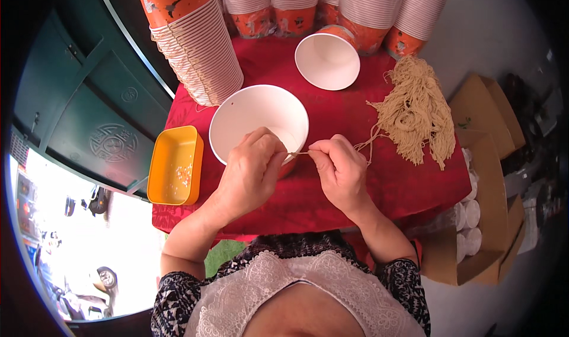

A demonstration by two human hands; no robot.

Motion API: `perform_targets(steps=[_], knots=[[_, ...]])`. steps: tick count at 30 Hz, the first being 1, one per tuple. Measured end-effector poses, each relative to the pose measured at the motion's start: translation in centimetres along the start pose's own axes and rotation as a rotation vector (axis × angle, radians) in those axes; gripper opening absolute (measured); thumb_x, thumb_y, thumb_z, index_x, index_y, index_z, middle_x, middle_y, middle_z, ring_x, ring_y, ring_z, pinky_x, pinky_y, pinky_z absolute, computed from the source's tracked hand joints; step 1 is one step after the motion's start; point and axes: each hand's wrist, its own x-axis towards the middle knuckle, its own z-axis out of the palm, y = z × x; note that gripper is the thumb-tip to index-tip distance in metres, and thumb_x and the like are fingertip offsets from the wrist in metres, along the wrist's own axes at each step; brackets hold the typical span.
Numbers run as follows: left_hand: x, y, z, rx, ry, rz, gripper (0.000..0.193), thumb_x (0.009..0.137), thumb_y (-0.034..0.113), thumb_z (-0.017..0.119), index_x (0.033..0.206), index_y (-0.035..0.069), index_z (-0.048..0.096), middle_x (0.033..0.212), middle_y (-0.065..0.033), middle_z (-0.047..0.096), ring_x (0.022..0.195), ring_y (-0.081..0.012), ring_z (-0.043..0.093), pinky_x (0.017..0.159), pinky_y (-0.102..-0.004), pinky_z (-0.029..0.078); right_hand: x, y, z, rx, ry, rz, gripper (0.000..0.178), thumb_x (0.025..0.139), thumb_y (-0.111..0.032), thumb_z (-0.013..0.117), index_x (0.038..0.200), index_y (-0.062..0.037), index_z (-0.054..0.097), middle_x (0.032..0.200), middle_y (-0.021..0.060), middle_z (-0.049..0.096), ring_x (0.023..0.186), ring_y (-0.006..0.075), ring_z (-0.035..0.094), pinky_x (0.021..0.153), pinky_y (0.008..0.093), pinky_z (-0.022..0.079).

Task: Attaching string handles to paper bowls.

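A white-lined paper bucket (237,121) stands on the red-covered table in front of me, its mouth tipped toward me. Over its near right rim, my left hand (252,171) is closed, thumb and fingers pinching a tan string (301,153). A short stretch of that string runs taut to my right hand (341,170), which pinches it between thumb and forefinger just right of the bucket. Past my right hand, loose string trails to a heap of tan strings (415,112) at the table's right. Fingers of my left hand partly hide the rim.
A yellow tray (194,177) with small bits inside sits at the left edge. Behind it leans a tall stack of buckets (198,53) with strings. Another bucket (328,61) lies tilted farther back, before wrapped stacks (296,11). Cardboard boxes (483,206) stand right of the table (355,198).
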Motion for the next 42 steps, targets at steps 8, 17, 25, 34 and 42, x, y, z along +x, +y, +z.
perform_targets(steps=[8, 17, 25, 34, 42], knots=[[0.2, 0.3, 0.1, -0.02, -0.012, -0.076, 0.008, 0.081, -0.006, 0.059, 0.081, -0.002, 0.053, 0.08, -0.0181, 0.058, 0.073, -0.0399, 0.059, 0.064, -0.045, 0.047, -0.7, 0.1, -0.4, -0.149, -0.001, -0.09, 0.012, 0.085, 0.002, 0.067, 0.085, -0.0016, 0.055, 0.07, 0.0119, 0.051, 0.057, 0.0299, 0.053, 0.05, 0.0396, 0.041], [0.5, 0.2, 0.4, 0.015, 0.018, -0.111, 0.007, 0.079, -0.006, 0.06, 0.081, -0.003, 0.054, 0.079, -0.0195, 0.058, 0.071, -0.0412, 0.06, 0.062, -0.0448, 0.047, -0.9, 0.7, -0.5, -0.209, -0.011, -0.145, 0.016, 0.082, -0.001, 0.071, 0.084, -0.0023, 0.054, 0.07, 0.0102, 0.053, 0.055, 0.0272, 0.057, 0.046, 0.0374, 0.044], [0.1, 0.4, -0.6, -0.236, 0.017, -0.128, 0.004, 0.089, -0.003, 0.059, 0.092, -0.003, 0.061, 0.086, -0.0135, 0.062, 0.074, -0.0235, 0.064, 0.066, -0.0345, 0.051, 1.4, -0.6, -0.1, 0.064, -0.412, 0.035, 0.023, 0.09, -0.015, 0.07, 0.105, -0.0015, 0.059, 0.086, 0.0172, 0.068, 0.072, 0.0314, 0.07, 0.06, 0.0414, 0.054], [-0.4, 0.0, -10.1, 0.282, -0.287, 0.118, 0.048, 0.067, -0.014, 0.051, 0.11, 0.003, 0.065, 0.14, -0.0165, 0.054, 0.131, -0.0419, 0.044, 0.105, -0.0488, 0.044, 3.3, 4.7, -3.2, 0.557, -0.549, 0.259, 0.009, 0.089, -0.008, 0.056, 0.082, -0.0026, 0.057, 0.067, -0.0047, 0.05, 0.06, 0.0033, 0.042, 0.053, 0.0228, 0.034], [-1.7, 1.1, -9.6, 0.285, -0.495, 0.197, 0.014, 0.073, 0.009, 0.078, 0.084, 0.009, 0.068, 0.108, -0.0066, 0.07, 0.141, -0.0372, 0.041, 0.119, -0.0622, 0.016, 4.2, 3.4, -2.6, 0.345, -0.384, 0.203, 0.018, 0.096, -0.012, 0.059, 0.107, 0.0012, 0.063, 0.066, -0.0001, 0.053, 0.062, 0.0063, 0.049, 0.057, 0.0269, 0.042]])
